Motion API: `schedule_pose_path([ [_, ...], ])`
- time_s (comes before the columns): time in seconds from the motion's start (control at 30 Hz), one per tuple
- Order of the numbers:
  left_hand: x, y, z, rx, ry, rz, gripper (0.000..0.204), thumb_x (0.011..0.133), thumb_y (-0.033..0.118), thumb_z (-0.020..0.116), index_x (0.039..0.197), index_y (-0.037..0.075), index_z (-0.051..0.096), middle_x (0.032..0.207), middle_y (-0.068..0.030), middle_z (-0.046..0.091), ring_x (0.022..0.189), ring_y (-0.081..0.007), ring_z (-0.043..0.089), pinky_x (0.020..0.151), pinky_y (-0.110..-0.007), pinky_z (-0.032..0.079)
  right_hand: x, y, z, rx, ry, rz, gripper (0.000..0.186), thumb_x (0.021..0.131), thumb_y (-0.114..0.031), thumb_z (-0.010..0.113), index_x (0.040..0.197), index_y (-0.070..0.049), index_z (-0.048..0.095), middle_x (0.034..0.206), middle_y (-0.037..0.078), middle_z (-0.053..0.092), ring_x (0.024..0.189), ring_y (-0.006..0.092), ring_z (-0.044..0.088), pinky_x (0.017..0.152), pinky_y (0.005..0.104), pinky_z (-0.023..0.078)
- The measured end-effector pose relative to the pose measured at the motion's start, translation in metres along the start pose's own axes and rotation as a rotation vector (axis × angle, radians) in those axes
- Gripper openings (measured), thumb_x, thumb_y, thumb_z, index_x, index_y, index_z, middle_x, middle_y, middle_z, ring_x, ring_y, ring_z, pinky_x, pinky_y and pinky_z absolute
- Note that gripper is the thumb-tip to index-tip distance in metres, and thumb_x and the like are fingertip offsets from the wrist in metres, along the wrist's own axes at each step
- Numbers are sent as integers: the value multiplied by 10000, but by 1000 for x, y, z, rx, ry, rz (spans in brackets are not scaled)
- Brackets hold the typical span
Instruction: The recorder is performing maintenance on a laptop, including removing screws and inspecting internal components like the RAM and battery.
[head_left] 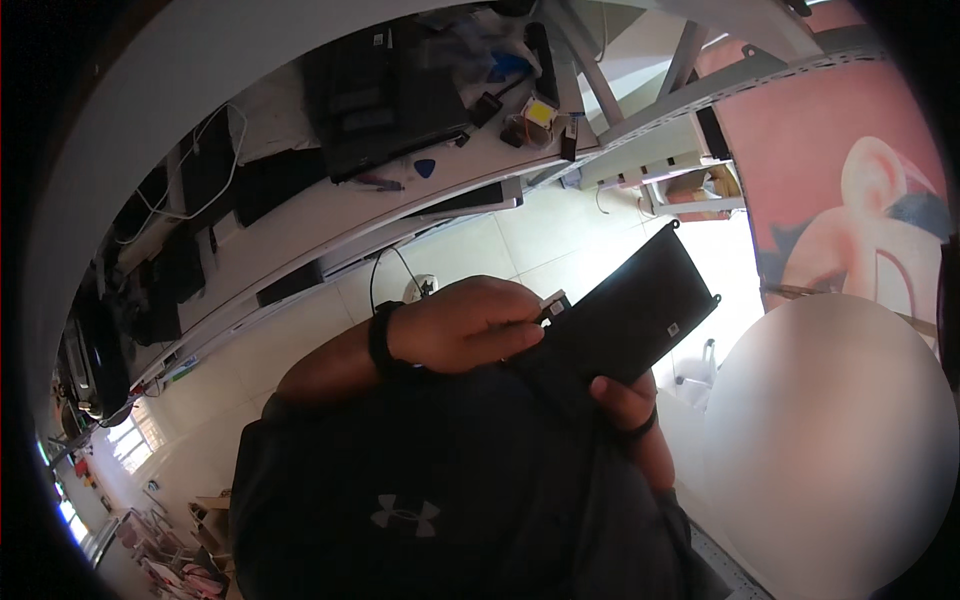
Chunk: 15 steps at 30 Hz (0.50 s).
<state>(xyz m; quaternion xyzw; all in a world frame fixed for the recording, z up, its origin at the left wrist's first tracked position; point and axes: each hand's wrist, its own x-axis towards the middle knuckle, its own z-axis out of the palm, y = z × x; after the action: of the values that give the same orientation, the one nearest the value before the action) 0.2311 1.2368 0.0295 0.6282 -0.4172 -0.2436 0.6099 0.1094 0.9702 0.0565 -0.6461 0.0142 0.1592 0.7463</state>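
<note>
A flat black rectangular pack (pixel 645 305), like a slim battery, is held in front of my dark shirt. My right hand (pixel 622 398), with a dark band at the wrist, grips its lower edge from underneath. My left hand (pixel 465 325), with a black band on the wrist, pinches a small white tab (pixel 553 303) at the pack's left end between thumb and fingers. The pack tilts up toward the right, over the tiled floor.
A long white workbench (pixel 300 215) curves across the top with a black laptop (pixel 385 95), cables, a yellow part (pixel 540 112) and small tools. A white metal frame (pixel 660 150) stands to the right, beside a pink picture (pixel 850 190). Pale floor tiles (pixel 480 245) lie below.
</note>
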Motion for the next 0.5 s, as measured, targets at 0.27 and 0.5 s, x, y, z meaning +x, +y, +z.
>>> schedule_pose_path([
  [0.27, -1, -2, 14, -199, 236, 100, 275, 1053, 224, 566, 847, 43, 539, 746, -96, 527, 699, -266, 550, 659, -401, 422, -7, 4, 4, 170, 69, 30, 678, 848, -165, 780, 1434, 53, 519, 1402, 151, 618, 1294, 286, 585, 1110, 400, 434],
  [0.5, 5, 7, 2, 79, -49, -75, 303, 1049, 253, 552, 845, 29, 556, 770, -137, 548, 721, -306, 569, 691, -421, 456, -10, 6, 4, 109, 113, 110, 705, 835, -173, 781, 1440, 57, 503, 1404, 163, 609, 1290, 294, 584, 1110, 401, 433],
])
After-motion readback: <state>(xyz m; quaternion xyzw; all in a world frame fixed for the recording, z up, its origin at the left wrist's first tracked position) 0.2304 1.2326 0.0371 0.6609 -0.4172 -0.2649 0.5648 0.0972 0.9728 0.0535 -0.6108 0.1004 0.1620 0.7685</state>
